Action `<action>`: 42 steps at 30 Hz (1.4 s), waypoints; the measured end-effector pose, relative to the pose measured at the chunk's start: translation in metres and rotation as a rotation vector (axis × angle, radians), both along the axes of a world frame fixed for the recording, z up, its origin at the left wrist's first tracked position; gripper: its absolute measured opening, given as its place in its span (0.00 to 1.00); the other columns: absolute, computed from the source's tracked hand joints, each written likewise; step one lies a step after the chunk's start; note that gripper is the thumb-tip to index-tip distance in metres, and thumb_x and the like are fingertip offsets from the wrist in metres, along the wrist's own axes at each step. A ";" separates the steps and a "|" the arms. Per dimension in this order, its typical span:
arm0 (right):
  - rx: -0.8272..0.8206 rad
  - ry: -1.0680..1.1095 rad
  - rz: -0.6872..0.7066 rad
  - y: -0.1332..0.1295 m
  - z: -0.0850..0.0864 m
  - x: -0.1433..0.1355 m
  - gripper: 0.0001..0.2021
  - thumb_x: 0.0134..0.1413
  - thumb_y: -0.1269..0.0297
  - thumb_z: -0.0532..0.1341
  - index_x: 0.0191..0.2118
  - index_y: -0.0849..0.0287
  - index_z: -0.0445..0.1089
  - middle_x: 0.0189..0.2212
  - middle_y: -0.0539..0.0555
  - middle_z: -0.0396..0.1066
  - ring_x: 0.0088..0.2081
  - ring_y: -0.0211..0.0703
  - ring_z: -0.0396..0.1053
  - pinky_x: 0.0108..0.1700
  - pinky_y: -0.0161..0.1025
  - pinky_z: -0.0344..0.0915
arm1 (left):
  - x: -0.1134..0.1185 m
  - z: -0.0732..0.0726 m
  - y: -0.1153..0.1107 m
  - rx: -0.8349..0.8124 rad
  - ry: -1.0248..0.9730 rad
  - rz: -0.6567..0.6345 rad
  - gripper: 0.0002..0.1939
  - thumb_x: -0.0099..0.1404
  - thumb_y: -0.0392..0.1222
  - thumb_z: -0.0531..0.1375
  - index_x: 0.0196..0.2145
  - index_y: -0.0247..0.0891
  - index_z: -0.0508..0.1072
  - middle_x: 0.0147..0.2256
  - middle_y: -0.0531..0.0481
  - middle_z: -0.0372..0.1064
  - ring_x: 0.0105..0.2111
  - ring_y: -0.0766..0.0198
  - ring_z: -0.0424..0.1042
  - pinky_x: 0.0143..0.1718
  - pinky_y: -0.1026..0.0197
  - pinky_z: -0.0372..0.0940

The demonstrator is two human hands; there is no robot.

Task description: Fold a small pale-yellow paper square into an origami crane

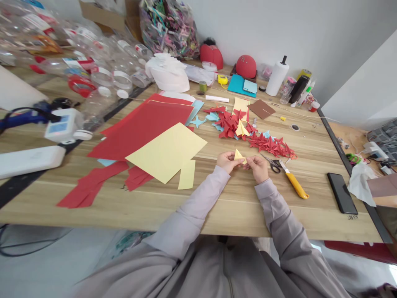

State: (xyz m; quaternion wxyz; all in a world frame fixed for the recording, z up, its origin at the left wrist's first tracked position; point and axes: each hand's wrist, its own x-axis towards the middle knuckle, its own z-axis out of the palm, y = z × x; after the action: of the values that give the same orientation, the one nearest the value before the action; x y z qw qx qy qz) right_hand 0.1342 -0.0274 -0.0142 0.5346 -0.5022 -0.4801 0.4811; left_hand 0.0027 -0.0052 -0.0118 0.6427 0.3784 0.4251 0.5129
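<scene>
Fingers on the left hand (227, 162) pinch a small folded yellow paper (238, 155), and fingers on the right hand (259, 167) pinch its low corner. The paper is between the two hands, over the wooden table (235, 207). Red paper stars (268, 144) lie in a heap just past it. Black scissors (274, 167) and a yellow cutter knife (297, 185) lie near the right hand. A big yellow sheet (167, 153) lies on top of big red sheets (149, 124) to the left.

Craft workroom by its look, wood-grained worktable (130, 213) spanning the frame, stacked red paper sheets (149, 128) at centre left, folded yellow paper (237, 154) at centre, red folded shapes (269, 145) heaped above it, scissors (275, 167) and utility knife (297, 185) at centre right, plastic bottles (102, 76) massed upper left
</scene>
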 end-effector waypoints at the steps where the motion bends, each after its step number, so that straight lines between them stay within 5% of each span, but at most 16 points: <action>1: -0.002 0.003 0.003 0.000 0.000 0.000 0.15 0.42 0.50 0.63 0.21 0.58 0.67 0.16 0.49 0.71 0.18 0.37 0.67 0.23 0.36 0.63 | 0.000 0.000 0.000 0.001 -0.005 -0.004 0.22 0.31 0.43 0.72 0.25 0.29 0.72 0.22 0.49 0.72 0.20 0.67 0.68 0.23 0.63 0.64; 11: -0.045 0.165 -0.044 0.002 0.000 0.001 0.19 0.46 0.45 0.58 0.24 0.59 0.67 0.15 0.49 0.70 0.17 0.40 0.68 0.20 0.35 0.61 | 0.000 -0.002 0.003 -0.017 -0.034 -0.005 0.22 0.32 0.45 0.71 0.25 0.29 0.72 0.21 0.49 0.71 0.19 0.66 0.69 0.23 0.62 0.65; 17: 0.024 0.089 -0.038 0.002 0.000 0.002 0.14 0.40 0.53 0.65 0.27 0.59 0.69 0.16 0.47 0.70 0.19 0.38 0.69 0.24 0.35 0.63 | -0.001 -0.002 0.004 -0.036 -0.070 -0.024 0.22 0.35 0.45 0.70 0.26 0.30 0.71 0.23 0.49 0.71 0.23 0.65 0.70 0.25 0.61 0.67; 22: 0.021 0.071 -0.148 0.004 -0.002 0.001 0.13 0.37 0.56 0.66 0.27 0.60 0.68 0.17 0.48 0.71 0.20 0.38 0.69 0.25 0.36 0.65 | -0.001 0.003 0.002 -0.004 -0.194 -0.013 0.34 0.41 0.42 0.68 0.48 0.36 0.66 0.38 0.45 0.71 0.31 0.61 0.72 0.28 0.59 0.69; 26: 0.034 0.093 -0.210 0.005 -0.002 0.002 0.13 0.39 0.57 0.65 0.28 0.60 0.67 0.17 0.48 0.72 0.19 0.39 0.69 0.26 0.37 0.66 | 0.000 0.007 -0.002 0.156 -0.084 -0.055 0.41 0.44 0.40 0.67 0.56 0.41 0.58 0.46 0.42 0.66 0.33 0.62 0.72 0.29 0.60 0.70; 35: 0.042 0.060 -0.220 0.005 -0.004 0.001 0.13 0.40 0.56 0.64 0.29 0.59 0.66 0.17 0.48 0.72 0.20 0.39 0.70 0.26 0.37 0.66 | 0.006 -0.009 -0.007 0.364 0.189 -0.058 0.22 0.57 0.46 0.58 0.48 0.36 0.70 0.42 0.42 0.71 0.29 0.65 0.72 0.28 0.63 0.69; 42: 0.042 0.115 -0.127 0.001 0.002 -0.002 0.15 0.35 0.58 0.68 0.29 0.59 0.65 0.20 0.48 0.72 0.21 0.38 0.70 0.28 0.39 0.68 | 0.003 -0.003 -0.003 0.139 0.059 -0.047 0.19 0.48 0.45 0.64 0.36 0.32 0.76 0.25 0.47 0.73 0.25 0.64 0.72 0.27 0.62 0.68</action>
State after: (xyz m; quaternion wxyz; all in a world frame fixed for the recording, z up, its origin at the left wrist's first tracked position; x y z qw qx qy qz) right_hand 0.1322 -0.0266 -0.0118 0.6013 -0.4918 -0.4256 0.4641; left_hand 0.0056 -0.0078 -0.0152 0.6140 0.4470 0.3981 0.5146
